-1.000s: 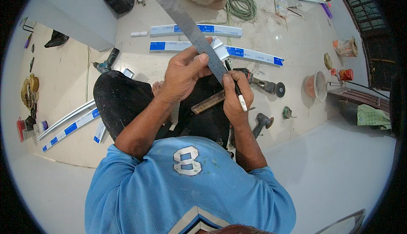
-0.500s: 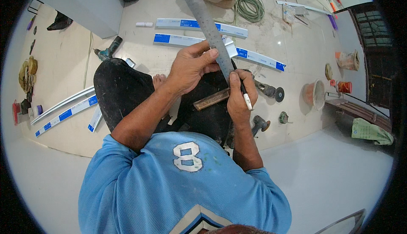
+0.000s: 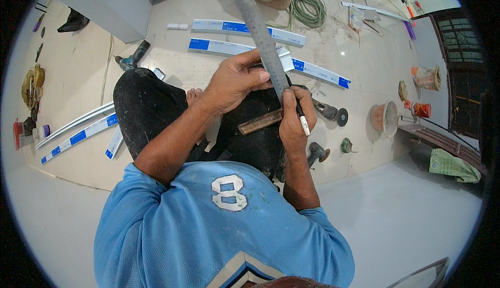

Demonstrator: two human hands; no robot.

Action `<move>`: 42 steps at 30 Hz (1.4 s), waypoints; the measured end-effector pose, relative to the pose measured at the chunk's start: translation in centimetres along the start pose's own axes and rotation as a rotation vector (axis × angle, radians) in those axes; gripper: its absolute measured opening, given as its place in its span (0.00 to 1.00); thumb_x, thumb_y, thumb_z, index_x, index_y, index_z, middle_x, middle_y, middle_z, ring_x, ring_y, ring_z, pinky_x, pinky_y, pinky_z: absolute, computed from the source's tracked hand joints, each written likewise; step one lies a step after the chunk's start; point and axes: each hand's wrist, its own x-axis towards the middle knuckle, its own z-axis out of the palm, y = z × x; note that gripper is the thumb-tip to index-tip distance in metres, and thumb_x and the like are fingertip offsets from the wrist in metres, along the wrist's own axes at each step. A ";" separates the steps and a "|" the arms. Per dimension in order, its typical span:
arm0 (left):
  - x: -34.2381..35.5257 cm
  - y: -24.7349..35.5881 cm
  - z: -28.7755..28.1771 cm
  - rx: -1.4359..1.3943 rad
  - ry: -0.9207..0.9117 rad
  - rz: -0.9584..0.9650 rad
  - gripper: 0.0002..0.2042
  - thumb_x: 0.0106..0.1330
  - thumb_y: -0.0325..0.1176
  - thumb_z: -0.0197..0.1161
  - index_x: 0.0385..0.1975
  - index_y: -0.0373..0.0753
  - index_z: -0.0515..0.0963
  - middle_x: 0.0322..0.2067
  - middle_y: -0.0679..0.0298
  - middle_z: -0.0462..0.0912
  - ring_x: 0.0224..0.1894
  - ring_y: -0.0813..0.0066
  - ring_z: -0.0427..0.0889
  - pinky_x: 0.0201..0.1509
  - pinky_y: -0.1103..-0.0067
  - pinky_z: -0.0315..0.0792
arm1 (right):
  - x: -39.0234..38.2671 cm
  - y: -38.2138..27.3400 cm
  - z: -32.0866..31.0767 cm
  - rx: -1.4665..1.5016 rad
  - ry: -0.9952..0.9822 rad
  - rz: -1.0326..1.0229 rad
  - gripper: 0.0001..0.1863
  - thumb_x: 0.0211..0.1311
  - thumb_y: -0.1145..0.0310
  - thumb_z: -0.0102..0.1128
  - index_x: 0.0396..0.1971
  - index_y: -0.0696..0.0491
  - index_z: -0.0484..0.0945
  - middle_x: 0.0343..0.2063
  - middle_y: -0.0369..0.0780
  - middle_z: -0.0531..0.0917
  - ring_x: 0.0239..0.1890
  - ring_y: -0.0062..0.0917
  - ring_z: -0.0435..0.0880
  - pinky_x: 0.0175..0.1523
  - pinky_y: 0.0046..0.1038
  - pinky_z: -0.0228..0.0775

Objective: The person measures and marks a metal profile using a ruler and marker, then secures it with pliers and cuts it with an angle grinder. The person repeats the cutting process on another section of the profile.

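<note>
Across the middle, a steel try square's long grey blade [image 3: 258, 25] slants up from my lap to the top edge. Its brown stock [image 3: 260, 122] lies over my dark trousers. My right hand [image 3: 297, 113] is closed round the blade's lower end, with a black-and-white marker pen [image 3: 303, 124] between its fingers. At the blade's left edge is my left hand [image 3: 237, 82], closed, its fingertips passing behind the blade. A short white profile piece [image 3: 285, 59] juts out on the blade's other side, seemingly in those fingers; the blade hides the grip itself.
Ahead on the tiles lie white-and-blue strips [image 3: 247, 26]; more strips [image 3: 80, 136] are at left. A cordless drill [image 3: 134, 57] lies by my left knee. An angle grinder [image 3: 328, 111] lies at right, near a bucket [image 3: 384, 118]. Coiled green hose [image 3: 307, 10] sits farther off.
My left thumb has slid down off the blade's face to its left edge. The blade has tilted slightly and its top has shifted right. My right hand still grips the square and the pen.
</note>
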 end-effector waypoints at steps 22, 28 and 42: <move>0.0 -0.3 -0.2 0.044 0.001 0.020 0.34 0.75 0.28 0.71 0.79 0.34 0.65 0.63 0.57 0.83 0.61 0.67 0.87 0.67 0.68 0.86 | 0.1 0.3 -0.1 -0.015 -0.005 -0.007 0.07 0.80 0.69 0.65 0.45 0.58 0.83 0.29 0.39 0.84 0.32 0.23 0.82 0.38 0.31 0.75; 0.0 -0.2 -0.2 0.039 0.008 0.018 0.34 0.75 0.27 0.71 0.79 0.33 0.65 0.63 0.55 0.82 0.62 0.66 0.86 0.68 0.66 0.85 | 0.0 0.6 0.1 -0.024 0.011 -0.022 0.08 0.79 0.69 0.65 0.45 0.59 0.83 0.29 0.39 0.84 0.31 0.24 0.82 0.39 0.31 0.75; 0.0 -0.2 0.6 0.060 0.096 0.020 0.28 0.79 0.29 0.66 0.76 0.28 0.68 0.59 0.53 0.84 0.59 0.67 0.87 0.63 0.66 0.87 | 0.1 1.0 0.4 0.006 0.002 -0.052 0.07 0.79 0.72 0.64 0.44 0.60 0.82 0.32 0.41 0.84 0.33 0.26 0.84 0.40 0.32 0.75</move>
